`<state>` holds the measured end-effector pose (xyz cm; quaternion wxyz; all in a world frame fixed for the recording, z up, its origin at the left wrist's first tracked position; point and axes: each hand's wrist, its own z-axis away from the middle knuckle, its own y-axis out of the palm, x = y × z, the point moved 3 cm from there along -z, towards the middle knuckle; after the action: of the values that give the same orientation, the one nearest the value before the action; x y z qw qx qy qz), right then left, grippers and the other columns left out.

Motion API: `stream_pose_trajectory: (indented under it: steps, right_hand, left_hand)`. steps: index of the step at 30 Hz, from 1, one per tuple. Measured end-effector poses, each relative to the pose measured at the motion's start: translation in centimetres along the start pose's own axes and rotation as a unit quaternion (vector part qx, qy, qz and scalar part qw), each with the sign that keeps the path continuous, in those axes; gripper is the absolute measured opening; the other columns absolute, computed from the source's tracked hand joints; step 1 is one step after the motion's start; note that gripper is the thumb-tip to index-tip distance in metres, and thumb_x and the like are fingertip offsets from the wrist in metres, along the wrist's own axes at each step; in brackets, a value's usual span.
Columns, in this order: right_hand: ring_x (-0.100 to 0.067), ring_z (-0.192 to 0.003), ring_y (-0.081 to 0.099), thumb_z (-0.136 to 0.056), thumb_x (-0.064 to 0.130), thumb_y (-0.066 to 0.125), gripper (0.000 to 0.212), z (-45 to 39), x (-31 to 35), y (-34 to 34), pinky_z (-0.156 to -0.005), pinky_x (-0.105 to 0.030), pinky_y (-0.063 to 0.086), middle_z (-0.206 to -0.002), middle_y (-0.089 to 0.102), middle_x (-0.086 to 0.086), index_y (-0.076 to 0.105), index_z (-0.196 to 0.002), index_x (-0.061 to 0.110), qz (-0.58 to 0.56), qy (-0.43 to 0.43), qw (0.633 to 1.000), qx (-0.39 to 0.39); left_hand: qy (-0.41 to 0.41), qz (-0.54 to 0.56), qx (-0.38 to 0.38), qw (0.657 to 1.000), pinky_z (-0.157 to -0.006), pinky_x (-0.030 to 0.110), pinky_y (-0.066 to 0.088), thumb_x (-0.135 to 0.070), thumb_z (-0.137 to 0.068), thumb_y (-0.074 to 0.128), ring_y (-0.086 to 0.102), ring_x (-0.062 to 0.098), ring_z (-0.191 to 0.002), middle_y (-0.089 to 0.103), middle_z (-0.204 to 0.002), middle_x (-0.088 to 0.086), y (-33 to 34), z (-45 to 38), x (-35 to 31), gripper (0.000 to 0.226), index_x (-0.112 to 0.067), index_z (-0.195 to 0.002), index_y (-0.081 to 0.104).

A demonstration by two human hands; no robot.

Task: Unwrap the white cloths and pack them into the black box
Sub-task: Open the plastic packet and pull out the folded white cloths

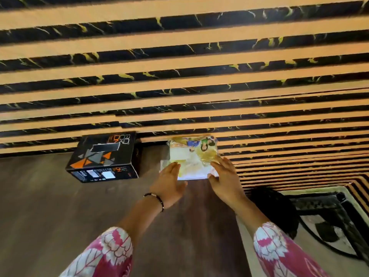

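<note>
A clear plastic packet (pixel 192 156) with a printed colourful label and pale cloth inside lies on the brown table (pixel 60 206), close to the striped wall. My left hand (pixel 169 182) rests on the packet's near left corner, fingers spread. At the packet's near right edge my right hand (pixel 224 176) touches it, fingers also extended. Neither hand has lifted the packet. To the left stands the black box (pixel 104 156), lid shut, with orange and grey triangles on top.
A wall (pixel 179 76) of tan and black marbled stripes rises right behind the box and packet. The table's right edge runs near my right forearm; beyond it lies a black and white patterned floor mat (pixel 329 216).
</note>
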<state>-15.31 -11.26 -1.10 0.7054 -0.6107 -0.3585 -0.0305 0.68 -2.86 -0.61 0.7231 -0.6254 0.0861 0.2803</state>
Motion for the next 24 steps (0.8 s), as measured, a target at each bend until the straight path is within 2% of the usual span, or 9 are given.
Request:
stream_pose_trajectory:
  steps: [3,8,16,20,24]
  right_hand:
    - [-0.02,-0.146,0.006,-0.094,0.034,0.044,0.053,-2.0,-1.5,1.0,-0.118,-0.032,0.008,-0.157,0.019,0.003,0.031,-0.144,0.02,0.06,-0.016,0.997,0.05]
    - [-0.019,-0.146,0.007,-0.094,0.033,0.043,0.054,-3.2,-2.3,1.9,-0.118,-0.033,0.01,-0.155,0.024,0.002,0.031,-0.144,0.017,0.065,-0.022,0.994,0.079]
    - [-0.017,-0.139,0.023,-0.089,0.012,0.049,0.052,1.1,-1.2,2.8,-0.113,-0.025,0.021,-0.148,0.037,0.001,0.038,-0.14,0.016,0.059,-0.051,0.996,0.052]
    - [-0.016,-0.139,0.025,-0.089,0.011,0.05,0.053,5.3,0.2,3.5,-0.112,-0.025,0.023,-0.147,0.037,0.001,0.039,-0.14,0.016,0.051,-0.051,0.996,0.046]
    - [-0.016,-0.138,0.027,-0.088,0.008,0.051,0.053,10.8,2.2,5.0,-0.11,-0.025,0.028,-0.146,0.04,0.001,0.041,-0.139,0.016,0.037,-0.046,0.997,0.053]
  left_hand:
    - [-0.013,-0.107,0.005,0.994,-0.114,0.037,0.017,-0.035,-0.093,0.044,0.015,0.024,-0.142,0.011,-0.156,0.005,0.2,-2.6,0.8,0.066,-0.014,-0.147,0.012]
    - [-0.016,-0.191,0.031,0.981,-0.112,0.041,0.019,-0.035,-0.092,0.042,0.022,0.023,-0.14,0.018,-0.155,-0.001,1.0,-3.8,1.4,0.062,-0.031,-0.146,0.011]
    - [-0.004,-0.236,0.035,0.971,-0.108,0.044,0.023,-0.043,-0.09,0.042,0.028,0.023,-0.138,0.02,-0.155,-0.006,1.6,-0.8,3.2,0.06,-0.039,-0.143,0.014]
    - [0.003,-0.227,0.044,0.973,-0.104,0.044,0.029,-0.043,-0.09,0.041,0.036,0.023,-0.132,0.021,-0.154,-0.007,1.9,3.1,4.3,0.059,-0.04,-0.143,0.014]
    - [0.006,-0.211,0.048,0.976,-0.101,0.045,0.027,-0.041,-0.091,0.041,0.039,0.023,-0.13,0.023,-0.153,-0.008,2.0,8.8,6.1,0.057,-0.041,-0.142,0.016]
